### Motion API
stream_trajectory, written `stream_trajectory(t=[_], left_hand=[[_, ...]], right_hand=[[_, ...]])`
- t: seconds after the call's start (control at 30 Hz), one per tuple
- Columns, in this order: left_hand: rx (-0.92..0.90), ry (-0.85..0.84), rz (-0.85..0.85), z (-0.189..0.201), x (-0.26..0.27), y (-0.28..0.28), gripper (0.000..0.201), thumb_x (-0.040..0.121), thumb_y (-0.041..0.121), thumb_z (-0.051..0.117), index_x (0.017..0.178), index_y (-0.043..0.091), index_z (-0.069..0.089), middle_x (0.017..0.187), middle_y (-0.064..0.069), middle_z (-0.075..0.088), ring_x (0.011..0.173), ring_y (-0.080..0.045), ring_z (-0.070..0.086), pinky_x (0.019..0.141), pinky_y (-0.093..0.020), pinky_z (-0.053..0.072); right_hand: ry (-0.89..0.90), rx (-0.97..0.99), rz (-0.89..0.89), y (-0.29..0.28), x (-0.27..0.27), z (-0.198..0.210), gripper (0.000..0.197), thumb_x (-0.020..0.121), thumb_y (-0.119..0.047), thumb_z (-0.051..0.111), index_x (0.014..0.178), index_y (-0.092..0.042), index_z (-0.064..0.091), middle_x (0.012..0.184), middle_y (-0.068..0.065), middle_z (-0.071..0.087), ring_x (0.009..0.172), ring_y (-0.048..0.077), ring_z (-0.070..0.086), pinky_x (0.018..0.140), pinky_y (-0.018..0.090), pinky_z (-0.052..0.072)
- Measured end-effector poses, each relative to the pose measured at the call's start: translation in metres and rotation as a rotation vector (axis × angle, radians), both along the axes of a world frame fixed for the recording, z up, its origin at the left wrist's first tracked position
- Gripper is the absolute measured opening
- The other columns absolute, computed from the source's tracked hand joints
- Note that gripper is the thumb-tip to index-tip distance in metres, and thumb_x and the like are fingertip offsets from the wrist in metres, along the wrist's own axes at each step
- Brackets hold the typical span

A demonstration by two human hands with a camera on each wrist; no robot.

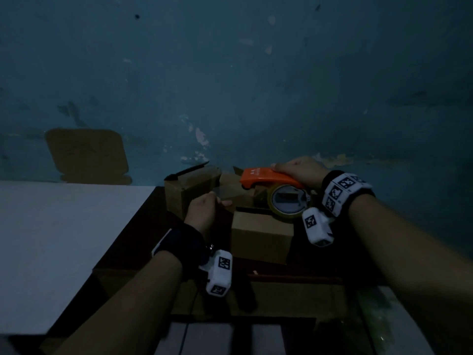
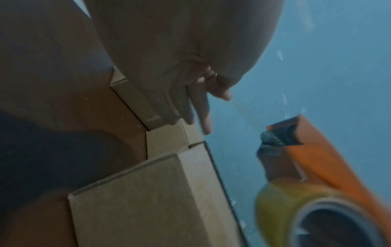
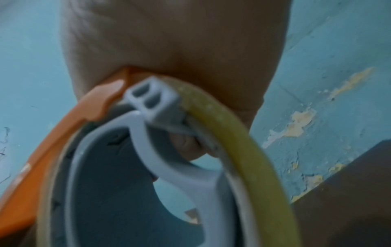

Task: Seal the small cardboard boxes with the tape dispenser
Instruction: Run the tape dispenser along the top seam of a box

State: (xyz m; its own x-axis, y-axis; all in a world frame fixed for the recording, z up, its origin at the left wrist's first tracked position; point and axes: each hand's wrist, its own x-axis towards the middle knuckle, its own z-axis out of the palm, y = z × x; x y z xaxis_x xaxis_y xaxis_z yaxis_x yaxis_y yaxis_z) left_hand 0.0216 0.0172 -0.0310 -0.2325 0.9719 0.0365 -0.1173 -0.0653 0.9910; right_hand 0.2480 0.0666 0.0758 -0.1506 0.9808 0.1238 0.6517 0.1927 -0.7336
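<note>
My right hand [image 1: 299, 170] grips the orange tape dispenser [image 1: 266, 176] from above; its yellowish tape roll [image 1: 286, 201] hangs just over the far edge of a closed small cardboard box [image 1: 261, 234]. In the right wrist view my palm [image 3: 169, 50] wraps the dispenser [image 3: 63, 133] and the roll [image 3: 232, 133]. My left hand [image 1: 204, 206] is left of the dispenser and pinches the free end of a clear tape strip [image 2: 245, 113] pulled from the dispenser [image 2: 317, 158]. Its other fingers [image 2: 190, 107] reach over the box tops [image 2: 137, 200]. An open-flapped box [image 1: 189, 188] stands behind my left hand.
The boxes stand on a dark table [image 1: 143, 226] against a peeling blue wall [image 1: 256, 85]. A white surface [image 1: 51, 239] lies to the left. A flat cardboard piece [image 1: 87, 155] leans on the wall at the left. A larger carton [image 1: 294, 293] sits nearer me, below the boxes.
</note>
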Motion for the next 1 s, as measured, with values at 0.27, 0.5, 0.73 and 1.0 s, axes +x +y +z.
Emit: stream_trajectory(t=[0.27, 0.5, 0.73, 1.0], left_hand=[[-0.033, 0.02, 0.047, -0.007, 0.009, 0.003, 0.041, 0.1, 0.019, 0.042, 0.062, 0.011, 0.054, 0.074, -0.01, 0.071, 0.096, -0.029, 0.067, 0.091, -0.042, 0.049], [-0.113, 0.071, -0.022, -0.021, -0.009, -0.002, 0.04, 0.1, 0.026, 0.041, 0.078, 0.004, 0.066, 0.094, -0.01, 0.075, 0.099, -0.026, 0.067, 0.099, -0.045, 0.047], [-0.155, 0.038, -0.017, -0.034, 0.0, 0.001, 0.042, 0.102, 0.023, 0.042, 0.069, 0.004, 0.059, 0.086, -0.02, 0.071, 0.081, -0.029, 0.066, 0.087, -0.041, 0.052], [-0.198, 0.048, 0.027, -0.04, 0.014, 0.004, 0.043, 0.1, 0.016, 0.044, 0.059, 0.005, 0.052, 0.063, -0.01, 0.058, 0.058, -0.019, 0.055, 0.051, -0.024, 0.045]], right_hand=[[-0.058, 0.01, -0.007, 0.002, 0.005, 0.006, 0.044, 0.084, -0.049, 0.066, 0.061, -0.012, 0.062, 0.044, -0.002, 0.052, 0.035, 0.008, 0.05, 0.038, 0.015, 0.036], [-0.101, -0.098, 0.031, 0.012, -0.006, -0.025, 0.052, 0.084, -0.055, 0.063, 0.081, -0.003, 0.071, 0.067, 0.01, 0.057, 0.054, 0.017, 0.054, 0.05, 0.02, 0.041], [-0.178, -0.095, 0.033, 0.016, -0.007, -0.028, 0.05, 0.086, -0.057, 0.059, 0.064, -0.012, 0.06, 0.065, 0.005, 0.056, 0.057, 0.016, 0.054, 0.054, 0.024, 0.039], [-0.135, -0.1, 0.013, 0.02, -0.006, -0.034, 0.048, 0.086, -0.055, 0.061, 0.077, -0.008, 0.064, 0.068, 0.006, 0.059, 0.059, 0.017, 0.056, 0.055, 0.025, 0.042]])
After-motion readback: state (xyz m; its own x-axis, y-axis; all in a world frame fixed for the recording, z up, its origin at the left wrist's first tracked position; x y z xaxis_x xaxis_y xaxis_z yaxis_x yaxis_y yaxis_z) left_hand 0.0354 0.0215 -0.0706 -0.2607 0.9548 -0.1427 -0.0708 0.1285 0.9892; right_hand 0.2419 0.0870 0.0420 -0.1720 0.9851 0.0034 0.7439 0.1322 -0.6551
